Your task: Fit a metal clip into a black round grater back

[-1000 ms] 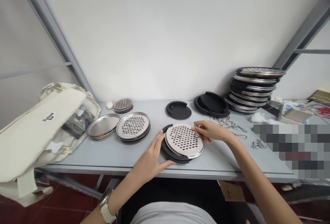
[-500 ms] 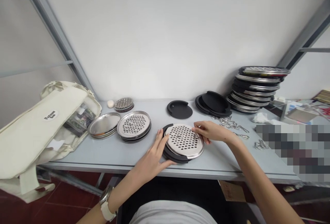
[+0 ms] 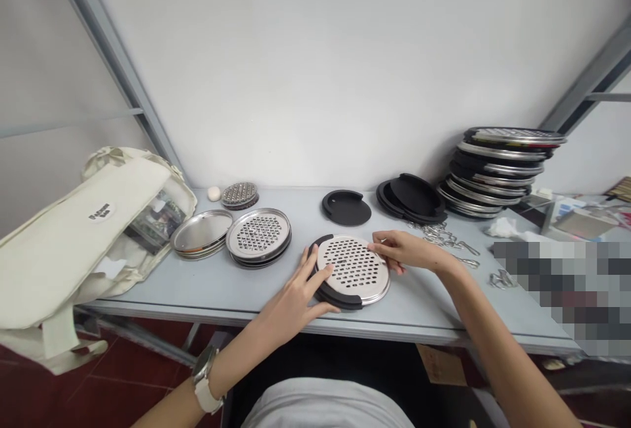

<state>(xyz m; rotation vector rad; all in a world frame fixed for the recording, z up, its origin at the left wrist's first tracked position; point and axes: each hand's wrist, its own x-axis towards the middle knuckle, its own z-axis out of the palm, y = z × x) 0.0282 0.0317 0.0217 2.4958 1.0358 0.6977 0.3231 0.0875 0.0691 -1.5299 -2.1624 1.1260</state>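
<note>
In front of me on the table lies a round metal grater disc [image 3: 355, 263], its flat face full of small oval slots. A curved black plastic holder [image 3: 340, 298] wraps its left and near edge. My left hand [image 3: 298, 293] grips the holder from the left, thumb along the near side, fingers spread over the rim, one fingertip on the disc. At the disc's far right edge, my right hand [image 3: 401, 249] pinches the metal rim between thumb and fingers. Its lower fingers are curled and partly hidden.
Stacked grater discs [image 3: 259, 234] and plain metal discs [image 3: 202, 231] stand left, beside a cream bag [image 3: 64, 244]. Black holders [image 3: 348, 210] lie toward the wall. Right are loose metal clips [image 3: 444, 236] and a tall stack of rimmed discs [image 3: 497, 171].
The grater disc now sits deeper in the black holder, with less gap along the left rim. One left finger has shifted onto the disc face. The camera view has moved slightly.
</note>
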